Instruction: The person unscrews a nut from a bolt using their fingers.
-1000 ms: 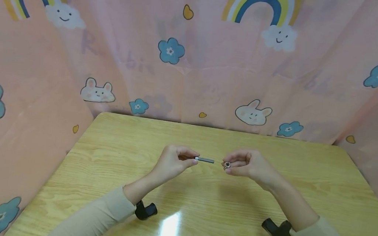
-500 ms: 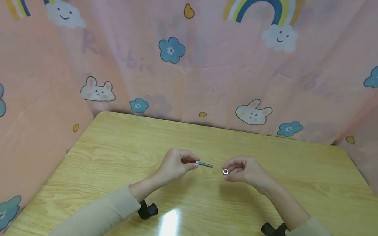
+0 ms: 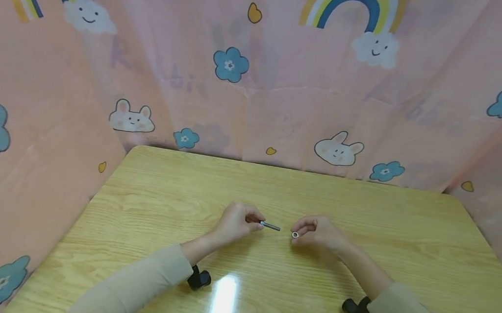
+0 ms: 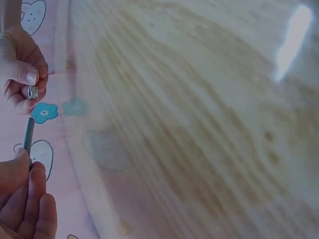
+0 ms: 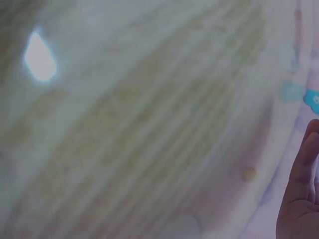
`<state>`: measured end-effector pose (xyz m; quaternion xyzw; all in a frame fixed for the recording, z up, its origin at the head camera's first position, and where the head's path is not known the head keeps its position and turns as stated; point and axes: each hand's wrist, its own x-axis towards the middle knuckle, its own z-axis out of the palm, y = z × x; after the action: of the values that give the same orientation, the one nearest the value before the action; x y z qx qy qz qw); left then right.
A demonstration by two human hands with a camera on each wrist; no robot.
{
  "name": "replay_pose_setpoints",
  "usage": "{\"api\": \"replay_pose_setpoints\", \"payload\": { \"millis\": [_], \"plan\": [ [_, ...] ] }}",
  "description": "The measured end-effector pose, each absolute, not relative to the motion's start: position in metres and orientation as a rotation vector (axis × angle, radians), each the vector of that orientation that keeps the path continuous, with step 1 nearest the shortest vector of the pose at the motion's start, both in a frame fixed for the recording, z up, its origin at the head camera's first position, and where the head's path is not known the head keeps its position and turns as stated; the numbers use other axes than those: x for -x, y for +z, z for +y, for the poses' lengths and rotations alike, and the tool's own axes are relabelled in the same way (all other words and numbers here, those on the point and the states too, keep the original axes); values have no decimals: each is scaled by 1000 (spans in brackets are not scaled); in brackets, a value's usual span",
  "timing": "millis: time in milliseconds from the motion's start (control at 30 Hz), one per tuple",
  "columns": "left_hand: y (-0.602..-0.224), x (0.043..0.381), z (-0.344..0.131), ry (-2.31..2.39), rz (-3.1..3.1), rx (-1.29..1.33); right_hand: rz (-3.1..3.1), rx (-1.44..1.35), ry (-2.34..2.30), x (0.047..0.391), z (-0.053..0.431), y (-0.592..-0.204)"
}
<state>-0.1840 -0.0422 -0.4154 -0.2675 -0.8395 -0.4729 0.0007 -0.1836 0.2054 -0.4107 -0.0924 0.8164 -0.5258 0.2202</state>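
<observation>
In the head view my left hand (image 3: 238, 223) pinches a grey metal bolt (image 3: 271, 226) by its head end, and the threaded shank points right. Across a small gap, my right hand (image 3: 317, 233) holds a shiny metal nut (image 3: 295, 234) between thumb and fingers, its hole showing. The left wrist view shows the bolt (image 4: 29, 133) upright with its bare end close below the nut (image 4: 33, 92). Only the edge of my right hand (image 5: 301, 184) enters the right wrist view, where the nut is out of sight.
Both hands are over a light wood-grain table (image 3: 178, 180). A pink patterned curtain (image 3: 273, 104) hangs behind its far edge. Black wrist-camera mounts (image 3: 199, 277) stick out at both sleeves. Light glares off the tabletop near the front.
Both hands have come lower in the head view, and the right hand has shifted left toward the bolt. The nut has turned so its hole faces differently; bolt and nut stay held.
</observation>
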Motion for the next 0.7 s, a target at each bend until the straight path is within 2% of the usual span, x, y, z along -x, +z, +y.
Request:
{"api": "replay_pose_setpoints", "payload": {
  "millis": [333,700],
  "plan": [
    [-429,182,-35,-1442,-2730,818,2261,201,-1402,185,197,-420],
    [-434,181,-35,-1329,-2739,1006,2283,199,-1330,184,197,-420]
  ]
}}
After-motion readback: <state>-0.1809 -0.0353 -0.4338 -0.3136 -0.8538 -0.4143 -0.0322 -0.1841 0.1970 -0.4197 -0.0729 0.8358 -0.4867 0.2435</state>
